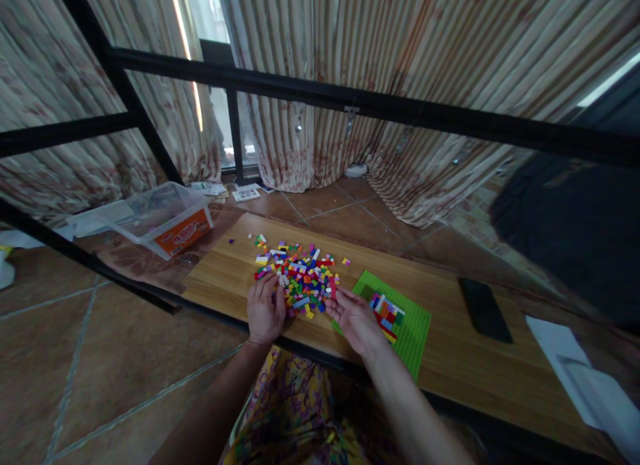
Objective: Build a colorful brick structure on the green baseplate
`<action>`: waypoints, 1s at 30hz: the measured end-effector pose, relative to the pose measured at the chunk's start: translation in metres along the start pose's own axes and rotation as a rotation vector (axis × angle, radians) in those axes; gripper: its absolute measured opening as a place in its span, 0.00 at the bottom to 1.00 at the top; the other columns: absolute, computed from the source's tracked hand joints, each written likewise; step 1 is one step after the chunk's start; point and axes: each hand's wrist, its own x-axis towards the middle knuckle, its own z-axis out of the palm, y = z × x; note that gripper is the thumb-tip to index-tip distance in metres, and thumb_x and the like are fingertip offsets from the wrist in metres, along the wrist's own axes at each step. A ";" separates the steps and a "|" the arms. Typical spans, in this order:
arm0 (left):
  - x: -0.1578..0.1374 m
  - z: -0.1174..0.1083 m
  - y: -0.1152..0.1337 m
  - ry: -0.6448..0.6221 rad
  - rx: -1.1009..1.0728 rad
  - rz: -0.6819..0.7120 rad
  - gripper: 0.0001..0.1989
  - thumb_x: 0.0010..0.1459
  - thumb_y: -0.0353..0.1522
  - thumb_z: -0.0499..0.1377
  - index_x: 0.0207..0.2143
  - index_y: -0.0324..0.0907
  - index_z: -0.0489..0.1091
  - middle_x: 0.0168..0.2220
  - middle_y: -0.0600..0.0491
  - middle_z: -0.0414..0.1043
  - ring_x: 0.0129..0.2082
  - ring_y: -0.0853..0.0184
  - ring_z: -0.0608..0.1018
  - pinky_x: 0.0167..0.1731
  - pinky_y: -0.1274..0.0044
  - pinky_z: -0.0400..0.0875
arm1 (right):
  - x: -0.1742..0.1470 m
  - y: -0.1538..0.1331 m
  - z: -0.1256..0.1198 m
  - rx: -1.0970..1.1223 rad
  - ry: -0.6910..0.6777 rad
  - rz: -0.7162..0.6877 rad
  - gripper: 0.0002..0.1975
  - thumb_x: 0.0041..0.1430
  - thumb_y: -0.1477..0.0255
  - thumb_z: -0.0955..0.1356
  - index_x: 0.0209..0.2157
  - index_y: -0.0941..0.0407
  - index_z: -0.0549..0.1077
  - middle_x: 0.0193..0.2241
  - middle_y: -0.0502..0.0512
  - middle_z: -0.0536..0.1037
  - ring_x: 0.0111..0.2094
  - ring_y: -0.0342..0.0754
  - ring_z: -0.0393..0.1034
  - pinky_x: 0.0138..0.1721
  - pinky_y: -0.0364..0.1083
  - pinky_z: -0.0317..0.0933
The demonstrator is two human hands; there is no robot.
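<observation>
A heap of small multicoloured toy building bricks (300, 268) lies spread over the wooden table. My left hand (265, 310) rests palm down at the heap's near left edge, its fingers loosely bent over the bricks and nothing visibly held. At the heap's right side, my right hand (355, 317) pinches a red brick (333, 287) between thumb and fingers. Beneath and beyond that hand is a green baseplate (417, 332). On it sits a flat block of joined bricks (387, 313) in several colours, partly hidden by my right hand and wrist.
A black phone (485, 310) lies on the right of the wooden table (440, 288), with white paper (565, 358) beyond it. On the floor to the left stands a clear plastic box (167, 218) with an orange label. A black metal bar (310, 88) crosses before the curtains (320, 38).
</observation>
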 end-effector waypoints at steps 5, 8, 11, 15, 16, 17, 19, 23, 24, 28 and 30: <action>0.003 -0.013 0.021 -0.005 -0.085 0.043 0.14 0.64 0.35 0.52 0.48 0.41 0.69 0.47 0.44 0.73 0.52 0.58 0.72 0.53 0.63 0.66 | -0.018 -0.004 0.005 0.137 0.001 0.061 0.16 0.39 0.66 0.79 0.31 0.56 0.77 0.26 0.50 0.78 0.27 0.41 0.72 0.33 0.43 0.67; 0.002 -0.019 0.049 -0.191 -0.215 0.019 0.14 0.63 0.38 0.53 0.46 0.43 0.72 0.43 0.46 0.75 0.46 0.59 0.75 0.48 0.67 0.70 | -0.027 0.002 0.012 0.098 -0.015 -0.008 0.17 0.42 0.63 0.78 0.34 0.56 0.78 0.27 0.50 0.78 0.26 0.41 0.71 0.30 0.43 0.66; -0.004 -0.019 0.074 -0.410 -0.425 -0.110 0.14 0.63 0.40 0.53 0.41 0.44 0.75 0.36 0.50 0.77 0.38 0.63 0.78 0.40 0.73 0.73 | -0.035 0.007 0.016 -0.019 -0.049 -0.106 0.17 0.46 0.59 0.75 0.35 0.55 0.79 0.26 0.50 0.78 0.24 0.41 0.68 0.28 0.42 0.64; -0.011 -0.016 0.088 -0.525 -0.642 -0.305 0.14 0.61 0.40 0.53 0.34 0.43 0.77 0.27 0.54 0.77 0.29 0.66 0.78 0.31 0.77 0.73 | -0.042 0.008 0.009 -0.246 -0.052 -0.248 0.15 0.53 0.58 0.70 0.35 0.53 0.79 0.25 0.49 0.77 0.25 0.43 0.67 0.29 0.43 0.63; -0.011 -0.015 0.089 -0.538 -0.674 -0.334 0.14 0.60 0.39 0.55 0.33 0.43 0.77 0.26 0.54 0.76 0.28 0.66 0.78 0.30 0.77 0.73 | -0.044 0.007 0.006 -0.284 -0.052 -0.263 0.15 0.54 0.58 0.69 0.36 0.53 0.79 0.25 0.49 0.77 0.26 0.43 0.67 0.29 0.43 0.63; -0.011 -0.015 0.090 -0.551 -0.699 -0.354 0.13 0.59 0.39 0.56 0.32 0.43 0.77 0.26 0.54 0.76 0.27 0.66 0.77 0.29 0.77 0.73 | -0.045 0.007 0.003 -0.311 -0.051 -0.269 0.15 0.55 0.58 0.69 0.37 0.53 0.79 0.25 0.49 0.76 0.26 0.44 0.67 0.29 0.44 0.63; -0.012 -0.013 0.093 -0.559 -0.726 -0.372 0.12 0.57 0.39 0.57 0.31 0.43 0.77 0.26 0.54 0.77 0.27 0.66 0.78 0.29 0.77 0.73 | -0.047 0.007 -0.003 -0.352 -0.037 -0.271 0.15 0.56 0.59 0.68 0.37 0.53 0.79 0.23 0.48 0.75 0.25 0.45 0.67 0.29 0.44 0.63; -0.016 -0.008 0.101 -0.512 -0.650 -0.331 0.10 0.55 0.38 0.58 0.31 0.43 0.78 0.29 0.53 0.79 0.29 0.65 0.79 0.31 0.75 0.74 | -0.051 0.007 -0.013 -0.521 0.074 -0.388 0.13 0.57 0.61 0.66 0.36 0.53 0.79 0.29 0.51 0.78 0.32 0.48 0.71 0.37 0.47 0.65; -0.016 -0.006 0.103 -0.501 -0.605 -0.310 0.10 0.56 0.37 0.58 0.31 0.44 0.77 0.30 0.53 0.79 0.30 0.65 0.79 0.31 0.75 0.74 | -0.052 0.006 -0.016 -0.574 0.106 -0.430 0.12 0.58 0.62 0.66 0.36 0.53 0.78 0.32 0.53 0.79 0.34 0.49 0.71 0.40 0.48 0.65; -0.011 0.000 0.103 -0.464 -0.406 -0.183 0.10 0.58 0.37 0.57 0.32 0.44 0.76 0.30 0.53 0.78 0.30 0.66 0.79 0.32 0.75 0.72 | -0.048 -0.004 -0.041 -0.674 0.192 -0.486 0.14 0.59 0.62 0.65 0.39 0.53 0.78 0.36 0.55 0.79 0.36 0.50 0.72 0.41 0.50 0.66; -0.003 0.005 0.096 -0.430 -0.282 -0.098 0.10 0.59 0.37 0.56 0.31 0.44 0.76 0.30 0.53 0.78 0.30 0.66 0.78 0.33 0.74 0.71 | -0.040 -0.012 -0.063 -0.656 0.276 -0.509 0.14 0.58 0.61 0.66 0.38 0.54 0.77 0.37 0.56 0.80 0.39 0.51 0.73 0.45 0.52 0.65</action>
